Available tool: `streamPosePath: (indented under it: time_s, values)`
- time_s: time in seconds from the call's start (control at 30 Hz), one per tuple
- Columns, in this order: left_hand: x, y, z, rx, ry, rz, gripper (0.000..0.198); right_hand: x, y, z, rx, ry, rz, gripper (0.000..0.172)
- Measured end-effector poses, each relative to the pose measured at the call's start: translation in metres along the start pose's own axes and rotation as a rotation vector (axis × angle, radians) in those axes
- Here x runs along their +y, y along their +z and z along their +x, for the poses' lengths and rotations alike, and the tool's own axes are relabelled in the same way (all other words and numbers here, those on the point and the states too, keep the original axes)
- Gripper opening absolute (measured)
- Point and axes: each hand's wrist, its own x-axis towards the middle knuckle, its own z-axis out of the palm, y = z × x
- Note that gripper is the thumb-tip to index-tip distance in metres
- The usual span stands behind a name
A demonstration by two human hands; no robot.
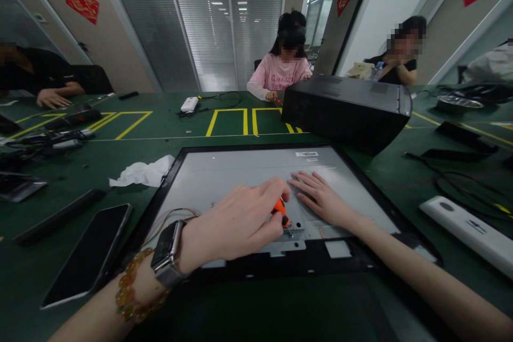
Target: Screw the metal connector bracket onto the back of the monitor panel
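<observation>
A flat display panel (256, 171) with a grey metal back and black frame lies on the table in front of me. My left hand (240, 219), with a watch on its wrist, is closed round the orange and black handle of a small screwdriver (279, 206). The tool's tip points down at a metal bracket (294, 245) near the panel's close edge; a small screw seems to be there. My right hand (320, 200) rests flat on the panel's back, fingers stretched, just right of the screwdriver. Thin wires (168, 214) run beside my left wrist.
A large black casing (344, 109) stands behind the panel to the right. On the left are a phone (90, 254), a black bar (60, 216) and crumpled tissue (142, 172). A white device (473, 230) and cables lie right. Several people sit around the green table (168, 136).
</observation>
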Motion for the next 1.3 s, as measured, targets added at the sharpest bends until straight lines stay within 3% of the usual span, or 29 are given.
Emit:
streamPosePath:
  time_s: [0.23,0.47,0.87,1.07,1.3]
  values:
    - [-0.0034,0.0029,0.0023,0.003,0.086,-0.01,0.029,-0.0014,0.0009,0.0003,0.018,0.006,0.002,0.043]
    - [-0.0003,0.0029,0.0015,0.021,-0.003,0.027,0.019,-0.0011,0.001,0.0001,0.005,0.011,0.0,0.042]
    - [-0.0057,0.0076,0.0015,0.047,0.007,0.052,0.038,-0.0005,0.0011,-0.0001,0.014,0.001,0.013,0.043]
    - [-0.0033,0.0057,0.002,0.056,-0.008,0.092,0.025,-0.0004,0.0008,0.0005,0.0,0.015,0.014,0.043]
    - [0.0025,0.0014,0.0006,0.048,0.001,0.028,0.026,0.0012,0.0023,0.0007,-0.023,0.019,-0.014,0.044]
